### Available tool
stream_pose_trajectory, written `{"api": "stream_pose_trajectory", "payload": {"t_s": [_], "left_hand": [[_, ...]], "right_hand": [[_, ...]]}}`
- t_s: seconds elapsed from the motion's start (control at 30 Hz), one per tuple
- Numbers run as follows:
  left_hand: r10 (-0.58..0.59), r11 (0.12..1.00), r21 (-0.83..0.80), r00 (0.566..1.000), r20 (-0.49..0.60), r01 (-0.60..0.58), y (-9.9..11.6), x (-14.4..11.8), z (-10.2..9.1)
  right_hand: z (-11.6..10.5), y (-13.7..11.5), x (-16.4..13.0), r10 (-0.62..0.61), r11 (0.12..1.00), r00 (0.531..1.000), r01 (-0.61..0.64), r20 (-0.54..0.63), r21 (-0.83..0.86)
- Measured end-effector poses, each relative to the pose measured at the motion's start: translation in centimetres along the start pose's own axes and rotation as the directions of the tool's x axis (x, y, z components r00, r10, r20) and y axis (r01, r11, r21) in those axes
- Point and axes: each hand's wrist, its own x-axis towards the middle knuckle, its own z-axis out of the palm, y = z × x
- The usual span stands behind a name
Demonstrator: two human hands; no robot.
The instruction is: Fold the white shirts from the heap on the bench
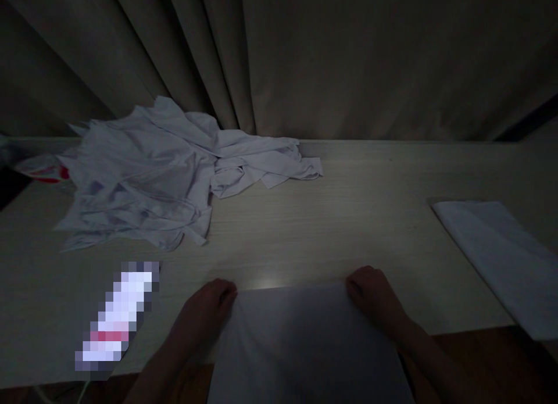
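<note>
Draped grey-brown fabric curtain (370,61): is hanging behind. Pale, wood-grained table (370,218): is standing before it. Smooth white fabric sheet (296,340): is extending past the near table edge. Left hand (211,302), right hand (373,292): curled fingers are gripping the sheet's far corners, one each.

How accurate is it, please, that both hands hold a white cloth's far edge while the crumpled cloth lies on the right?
Wrong side: the head view shows the crumpled cloth lying on the left. Left hand and right hand hold the white cloth as stated.
</note>
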Motion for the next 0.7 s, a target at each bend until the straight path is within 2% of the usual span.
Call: {"api": "stream_pose_trajectory", "payload": {"t_s": [0.2, 0.37, 0.53, 0.63, 0.7], "left_hand": [[-0.033, 0.995, -0.097, 0.999, -0.003, 0.032, 0.3, -0.5, 0.0], [-0.120, 0.951, -0.282, 0.992, 0.039, 0.126, -0.9, -0.6, 0.0], [-0.092, 0.926, -0.353, 0.988, 0.125, 0.131, -1.9, -1.0, -0.3], [-0.102, 0.926, -0.354, 0.989, 0.109, 0.134, -1.8, -1.5, -0.6], [-0.085, 0.916, -0.383, 0.990, 0.110, 0.121, -1.7, -1.8, -0.8]], "right_hand": [[0.2, 1.0, -0.4, 0.033, 0.999, 0.999, -0.033, -0.037, -0.012], [-0.1, 2.4, -1.8, 0.168, 0.984, 0.980, -0.161, -0.108, 0.075], [0.6, 3.3, -3.4, 0.327, 0.892, 0.944, -0.296, -0.034, 0.342], [0.6, 3.5, -3.6, 0.392, 0.842, 0.919, -0.369, 0.023, 0.392], [0.4, 3.4, -3.5, 0.391, 0.839, 0.919, -0.378, 0.051, 0.392]]}}
